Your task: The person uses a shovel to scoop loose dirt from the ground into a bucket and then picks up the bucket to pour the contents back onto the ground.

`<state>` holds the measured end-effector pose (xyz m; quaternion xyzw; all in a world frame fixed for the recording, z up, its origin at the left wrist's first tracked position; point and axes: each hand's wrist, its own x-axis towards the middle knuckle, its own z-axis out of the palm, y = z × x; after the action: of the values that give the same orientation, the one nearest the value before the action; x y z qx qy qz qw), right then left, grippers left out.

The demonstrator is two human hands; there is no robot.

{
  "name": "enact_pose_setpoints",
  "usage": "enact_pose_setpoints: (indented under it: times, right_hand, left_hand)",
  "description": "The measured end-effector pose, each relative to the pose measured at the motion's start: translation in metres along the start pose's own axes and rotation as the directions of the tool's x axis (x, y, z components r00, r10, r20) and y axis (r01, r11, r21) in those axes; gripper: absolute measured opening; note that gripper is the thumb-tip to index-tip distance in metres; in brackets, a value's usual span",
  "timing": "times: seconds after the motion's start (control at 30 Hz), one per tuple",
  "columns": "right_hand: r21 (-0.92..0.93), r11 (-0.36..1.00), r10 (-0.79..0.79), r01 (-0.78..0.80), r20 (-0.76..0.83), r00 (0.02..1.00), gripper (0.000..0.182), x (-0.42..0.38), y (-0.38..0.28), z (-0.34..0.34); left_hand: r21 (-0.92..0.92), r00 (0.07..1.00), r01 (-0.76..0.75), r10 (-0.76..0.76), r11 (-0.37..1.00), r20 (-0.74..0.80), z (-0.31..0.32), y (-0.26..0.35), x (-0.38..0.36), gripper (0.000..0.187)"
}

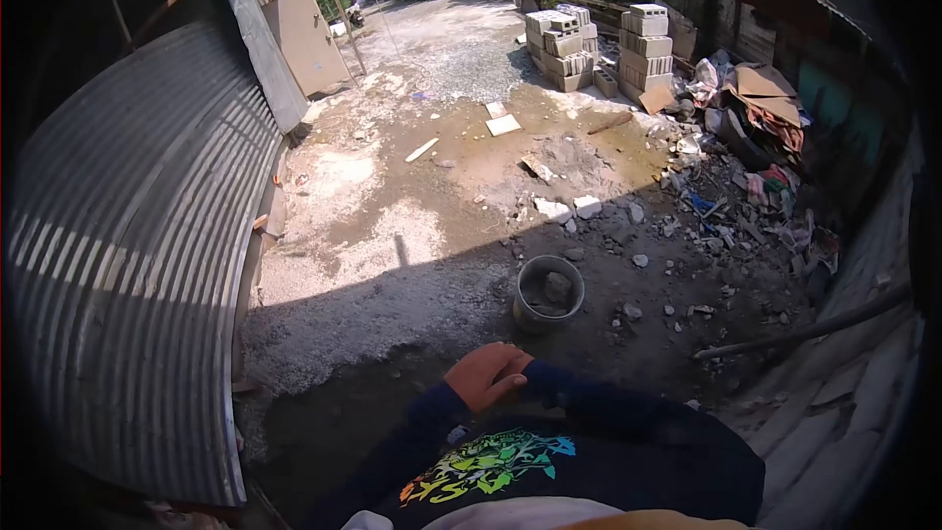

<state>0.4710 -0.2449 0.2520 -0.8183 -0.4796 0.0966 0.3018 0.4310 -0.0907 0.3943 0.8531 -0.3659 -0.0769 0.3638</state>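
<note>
The left hand (478,375) and right hand (515,364) meet and overlap in front of the shirt (589,466); whether either grip is wide or narrow, I cannot tell. The bucket (531,312), with a lump (557,287) inside, stands beyond them, slightly right, apart from both.

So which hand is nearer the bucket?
Right, slightly. The right hand is on the bucket's near side, a bit left; the left hand, touching it, is farther left.
</note>
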Motion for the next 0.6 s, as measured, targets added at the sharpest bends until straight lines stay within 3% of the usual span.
enact_pose_setpoints:
  times: [0.03, 0.1, 0.17, 0.2, 0.27, 0.4, 0.47, 0.6]
  right_hand:
    - [0.009, 1.000, -0.029, 0.029, -0.019, 0.999, 0.037, -0.005, -0.002, 0.012]
    - [0.036, 0.998, 0.041, -0.042, 0.019, 0.999, 0.037, -0.012, -0.017, 0.014]
    - [0.049, 0.996, 0.074, -0.074, 0.017, 0.997, 0.037, -0.015, -0.022, 0.015]
    - [0.052, 0.995, 0.086, -0.086, 0.007, 0.996, 0.037, -0.016, -0.022, 0.015]
    - [0.049, 0.993, 0.107, -0.107, 0.003, 0.994, 0.037, -0.026, -0.024, 0.012]
    - [0.045, 0.988, 0.145, -0.144, -0.002, 0.989, 0.036, -0.040, -0.023, 0.004]
    - [0.045, 0.987, 0.156, -0.155, -0.007, 0.988, 0.036, -0.043, -0.022, 0.001]
    - [0.047, 0.983, 0.178, -0.177, -0.015, 0.984, 0.036, -0.050, -0.022, -0.003]
  left_hand:
    - [-0.004, 0.992, 0.054, -0.053, 0.999, 0.111, 0.010, -0.012, 0.011, 0.045]
    - [0.021, 0.987, 0.085, -0.087, 0.996, 0.134, 0.035, -0.031, 0.011, 0.046]
    - [-0.103, 0.941, 0.317, -0.298, 0.943, 0.161, 0.039, -0.033, 0.010, 0.046]
    - [-0.094, 0.939, 0.315, -0.295, 0.944, 0.179, 0.042, -0.034, 0.011, 0.046]
    - [-0.070, 0.961, 0.278, -0.276, 0.958, 0.032, 0.053, -0.025, 0.010, 0.044]
    - [-0.072, 0.959, 0.281, -0.276, 0.957, 0.062, 0.054, -0.020, 0.026, 0.041]
    - [0.016, 0.996, 0.087, -0.087, 0.996, -0.012, 0.054, -0.024, 0.033, 0.034]
    - [0.038, 0.996, 0.074, -0.072, 0.997, -0.059, 0.060, -0.017, 0.039, 0.031]
